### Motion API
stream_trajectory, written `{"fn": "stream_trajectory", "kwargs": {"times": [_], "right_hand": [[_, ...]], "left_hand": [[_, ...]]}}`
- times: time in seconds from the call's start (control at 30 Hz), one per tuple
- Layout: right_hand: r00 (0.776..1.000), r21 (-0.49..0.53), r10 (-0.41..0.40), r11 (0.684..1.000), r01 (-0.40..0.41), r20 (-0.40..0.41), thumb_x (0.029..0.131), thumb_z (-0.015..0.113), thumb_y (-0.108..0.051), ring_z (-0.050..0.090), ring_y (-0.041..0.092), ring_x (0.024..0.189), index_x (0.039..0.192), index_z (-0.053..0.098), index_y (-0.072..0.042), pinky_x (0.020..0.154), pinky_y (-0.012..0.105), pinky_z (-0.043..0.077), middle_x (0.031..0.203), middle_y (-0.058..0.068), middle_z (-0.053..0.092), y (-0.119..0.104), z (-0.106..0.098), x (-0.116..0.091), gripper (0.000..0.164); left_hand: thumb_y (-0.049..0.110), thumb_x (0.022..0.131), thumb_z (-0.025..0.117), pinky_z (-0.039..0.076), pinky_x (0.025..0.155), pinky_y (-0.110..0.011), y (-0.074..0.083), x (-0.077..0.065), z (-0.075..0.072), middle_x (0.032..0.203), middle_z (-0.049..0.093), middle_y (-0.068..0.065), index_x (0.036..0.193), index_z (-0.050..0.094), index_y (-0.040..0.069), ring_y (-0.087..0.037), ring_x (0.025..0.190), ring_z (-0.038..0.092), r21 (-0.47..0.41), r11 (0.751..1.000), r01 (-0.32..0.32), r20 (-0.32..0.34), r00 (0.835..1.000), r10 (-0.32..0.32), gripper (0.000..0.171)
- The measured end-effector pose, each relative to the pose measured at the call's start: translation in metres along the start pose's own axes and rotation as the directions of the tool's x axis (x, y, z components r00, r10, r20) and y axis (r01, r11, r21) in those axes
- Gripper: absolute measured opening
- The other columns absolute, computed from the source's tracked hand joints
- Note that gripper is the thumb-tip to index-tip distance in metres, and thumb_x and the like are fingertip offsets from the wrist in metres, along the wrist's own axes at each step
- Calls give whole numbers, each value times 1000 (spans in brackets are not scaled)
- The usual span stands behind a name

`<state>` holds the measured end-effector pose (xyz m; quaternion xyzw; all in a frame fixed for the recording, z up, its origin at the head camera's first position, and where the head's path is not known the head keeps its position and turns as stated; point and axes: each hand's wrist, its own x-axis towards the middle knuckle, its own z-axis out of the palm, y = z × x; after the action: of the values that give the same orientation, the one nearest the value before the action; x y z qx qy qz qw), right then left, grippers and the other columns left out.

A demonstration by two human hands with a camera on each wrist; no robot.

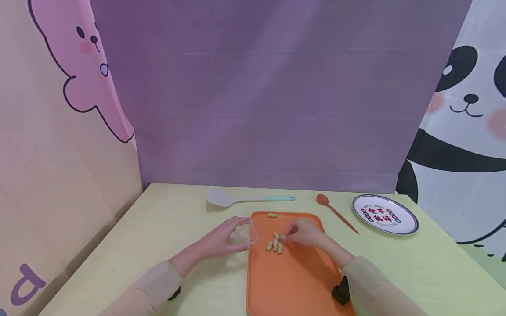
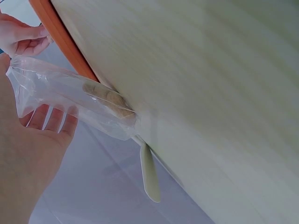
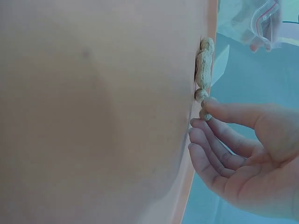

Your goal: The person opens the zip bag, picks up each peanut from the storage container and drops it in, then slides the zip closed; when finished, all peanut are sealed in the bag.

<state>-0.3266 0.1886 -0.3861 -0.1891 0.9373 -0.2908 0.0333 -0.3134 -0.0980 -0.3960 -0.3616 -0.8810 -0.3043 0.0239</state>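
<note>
- While the left hand [image 1: 221,239] curls its fingers and thumb round a clear plastic bag [image 2: 51,86], its grip is filled by that bag, beside the tray's left edge.
- Inside the bag, a few brown peanuts [image 2: 111,101] lie at the end away from the mouth, which bears a red strip and faces the tray.
- Over the orange tray [image 1: 292,285], the right hand [image 1: 305,232] has a narrow grip, thumb and fingertips pinching one peanut [image 3: 205,115].
- The tray holds a small cluster of loose peanuts [image 1: 275,245] just beside that hand, plus a lone peanut [image 1: 272,215] near the far edge.
- On the desk [image 1: 197,289], a plate [image 1: 385,214] with red lettering sits right of the tray.
</note>
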Motion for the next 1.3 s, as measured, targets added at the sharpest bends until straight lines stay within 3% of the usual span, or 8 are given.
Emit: {"fn": "stream_trajectory", "kwargs": {"times": [0.17, 0.53, 0.87, 1.07, 1.3], "right_hand": [[999, 4, 3, 1000, -3, -32, 83, 71, -20, 55, 10, 68, 83, 70, -8, 61, 27, 46, 77, -1, 66, -6, -3, -2, 12], [992, 45, -89, 995, 93, -92, 87, 67, -27, 61, 14, 72, 90, 72, -11, 62, 28, 48, 83, 1, 70, -30, -7, -7, 17], [982, 68, -164, 983, 171, -98, 89, 64, -31, 66, 14, 88, 97, 73, -16, 79, 33, 53, 96, 0, 71, -58, -3, -8, 19], [971, 93, -223, 969, 230, -85, 87, 66, -28, 64, 13, 75, 93, 72, -14, 66, 23, 50, 86, 0, 70, -63, 8, -2, 16], [950, 85, -270, 955, 285, -155, 86, 68, -25, 59, 5, 67, 93, 72, -13, 61, 20, 49, 79, -4, 68, -71, 16, -1, 14]], "left_hand": [[43, 85, 67, 36, 108, -39, 0, 1, 0, 143, 43, 2, 143, 38, 16, -16, 133, 39, 4, 1000, 3, 1, 1000, -3, 70], [45, 85, 66, 37, 107, -39, -1, 1, 0, 143, 43, 3, 143, 38, 16, -16, 132, 39, 1, 1000, 4, 5, 1000, -4, 70], [45, 85, 66, 37, 107, -41, -3, 1, 2, 142, 44, 0, 142, 39, 13, -18, 131, 40, -6, 1000, -13, 2, 1000, 13, 70], [46, 85, 65, 37, 107, -41, -4, 1, 2, 142, 43, 2, 142, 39, 15, -17, 131, 40, -13, 1000, -3, 6, 1000, 3, 70], [48, 84, 65, 38, 106, -40, -6, 2, 2, 142, 43, 3, 143, 38, 14, -16, 130, 41, -14, 1000, 0, 6, 1000, 0, 73]]}}
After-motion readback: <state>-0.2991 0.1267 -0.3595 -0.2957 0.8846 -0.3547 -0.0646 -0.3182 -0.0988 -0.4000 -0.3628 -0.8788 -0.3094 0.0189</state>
